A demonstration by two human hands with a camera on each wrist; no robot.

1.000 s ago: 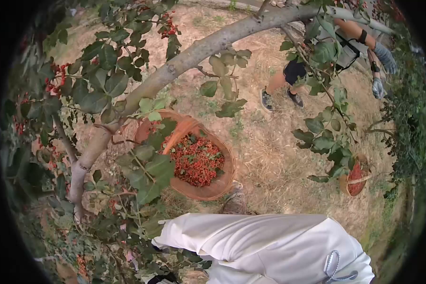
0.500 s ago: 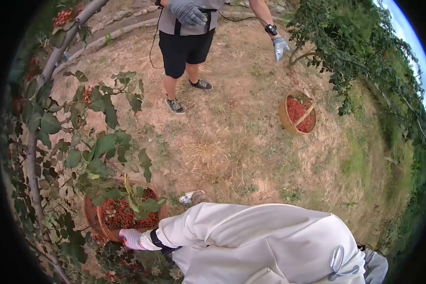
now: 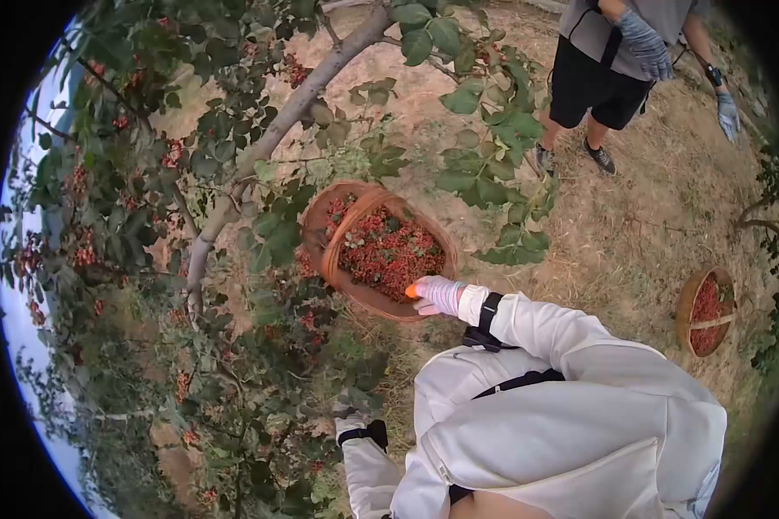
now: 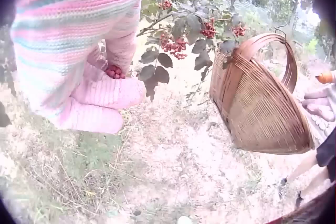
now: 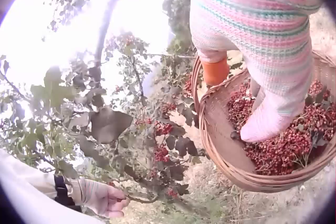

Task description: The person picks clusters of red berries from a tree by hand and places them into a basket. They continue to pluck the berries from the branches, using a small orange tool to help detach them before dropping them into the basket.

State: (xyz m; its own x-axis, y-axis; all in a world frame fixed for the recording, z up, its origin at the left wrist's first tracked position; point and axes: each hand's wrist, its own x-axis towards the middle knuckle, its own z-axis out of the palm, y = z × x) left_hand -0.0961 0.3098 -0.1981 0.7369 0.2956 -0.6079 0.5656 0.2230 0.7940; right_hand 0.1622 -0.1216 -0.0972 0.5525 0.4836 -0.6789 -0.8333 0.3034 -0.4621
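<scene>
My right hand point(image 3: 439, 296), in a striped knit glove with an orange piece point(image 5: 215, 71) on one digit, reaches over the near rim of a wicker basket point(image 3: 389, 317) of red berries point(image 3: 389, 251). In the right wrist view its fingers point(image 5: 265, 121) are extended against the berries, the tips partly hidden. My left hand point(image 3: 355, 410) is low among the leaves, partly covered. In the left wrist view, the left hand's curled fingers point(image 4: 113, 91) hold small red berries point(image 4: 114, 71), beside a twig with berry clusters point(image 4: 176, 47).
A grey branch point(image 3: 307, 95) crosses above the basket, with leaves and berry clusters around it. Another person point(image 3: 610, 69) in black shorts and grey gloves stands at the upper right. A second basket point(image 3: 708, 342) of berries sits on the ground at the right.
The head view has swung back left, moving the basket and other person rightward in it. My right hand has shifted from the basket's outer side to over its rim; my left hand now shows.
</scene>
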